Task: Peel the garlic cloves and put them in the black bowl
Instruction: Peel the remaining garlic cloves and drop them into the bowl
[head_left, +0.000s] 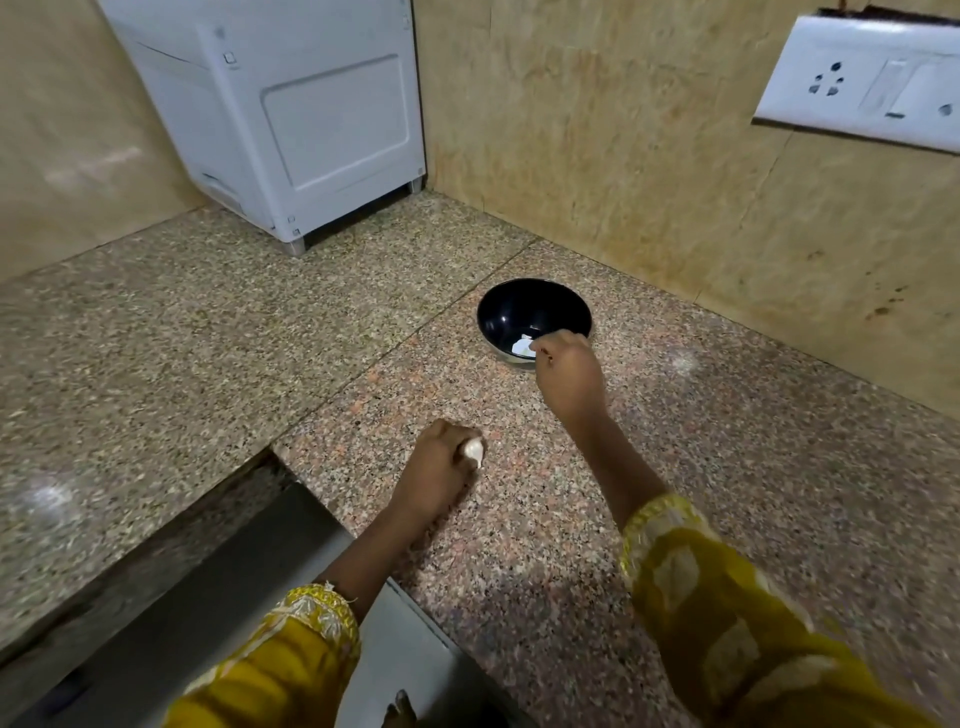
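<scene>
The black bowl (524, 312) stands on the speckled granite counter (727, 441) near the back wall. My right hand (569, 376) reaches over the bowl's near rim, fingers curled, pinching a small white garlic piece (523, 347) at the rim. Closer to me, my left hand (441, 470) rests on the counter with its fingers curled round a white garlic clove (474, 451). Whether the bowl holds more garlic is hidden by my right hand.
A white appliance (311, 119) stands in the back corner on short feet. A wall socket plate (857, 83) is mounted at the upper right. The counter's edge drops off at the lower left, next to a grey surface (234, 587).
</scene>
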